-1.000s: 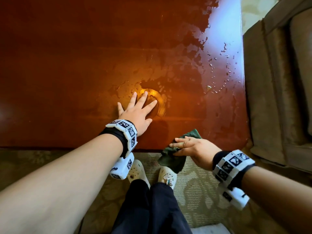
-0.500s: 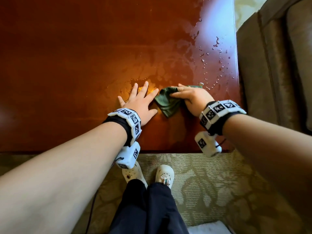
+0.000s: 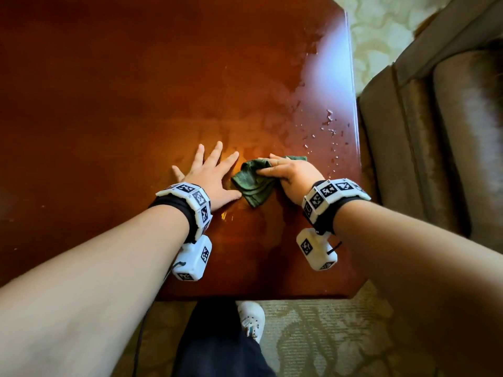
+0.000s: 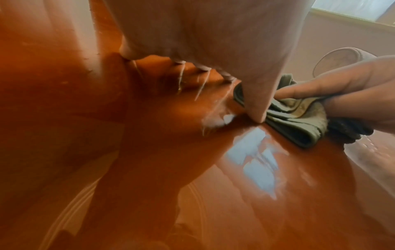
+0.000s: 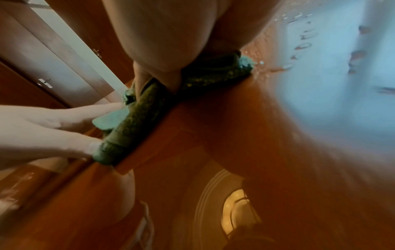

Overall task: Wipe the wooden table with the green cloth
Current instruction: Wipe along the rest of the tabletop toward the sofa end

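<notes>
The cloth, green and bunched in folds, lies on the wooden surface near its right front part. The right hand presses it down, its grip closed over the cloth with fingers laid on top and thumb tucked against the folds. Just beside it, the left hand lies flat with fingers spread, holding nothing, thumb touching the cloth's edge. Water drops sit beyond, toward the right edge. A sofa stands alongside.

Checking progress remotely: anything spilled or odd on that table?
Yes. Water droplets bead on the glossy wooden table near its right edge, beyond the crumpled green cloth under the right hand.
</notes>
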`<state>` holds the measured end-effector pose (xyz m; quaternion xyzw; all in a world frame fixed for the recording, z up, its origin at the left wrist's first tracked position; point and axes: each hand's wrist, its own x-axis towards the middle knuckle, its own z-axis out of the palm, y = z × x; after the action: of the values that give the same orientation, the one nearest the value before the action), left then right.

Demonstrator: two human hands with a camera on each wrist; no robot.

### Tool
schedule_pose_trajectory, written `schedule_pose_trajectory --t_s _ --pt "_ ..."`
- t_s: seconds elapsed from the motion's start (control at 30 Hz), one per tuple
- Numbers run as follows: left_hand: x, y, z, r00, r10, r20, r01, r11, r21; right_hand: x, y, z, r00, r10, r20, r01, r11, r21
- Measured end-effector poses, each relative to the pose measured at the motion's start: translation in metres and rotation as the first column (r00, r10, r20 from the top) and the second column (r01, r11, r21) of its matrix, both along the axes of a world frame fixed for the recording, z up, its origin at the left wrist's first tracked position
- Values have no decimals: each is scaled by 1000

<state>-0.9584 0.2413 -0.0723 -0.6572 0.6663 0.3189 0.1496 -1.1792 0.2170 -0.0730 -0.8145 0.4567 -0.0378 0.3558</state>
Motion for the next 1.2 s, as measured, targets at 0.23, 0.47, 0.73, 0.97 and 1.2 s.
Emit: schedule_pose_trajectory --t_s 0.23,0.47,0.73,0.97,1.2 --pt "4 -76 0 999 -32 -19 32 999 -6 1 -67 -5 999 9 32 -8 999 -36" --pt "2 -179 1 996 -89 11 89 996 -30 2 -181 -14 993 -114 21 115 991 -63" --pt "-34 -276 8 990 -137 23 137 990 -10 -18 -273 -14 916 -401 -15 396 909 -126" --pt "-75 -323 4 991 -126 -50 127 992 18 -62 -310 -19 705 -707 -53 696 705 -139" --pt "-80 -327 1 995 -84 -56 86 996 22 -64 -354 -13 614 -777 -139 765 629 -139"
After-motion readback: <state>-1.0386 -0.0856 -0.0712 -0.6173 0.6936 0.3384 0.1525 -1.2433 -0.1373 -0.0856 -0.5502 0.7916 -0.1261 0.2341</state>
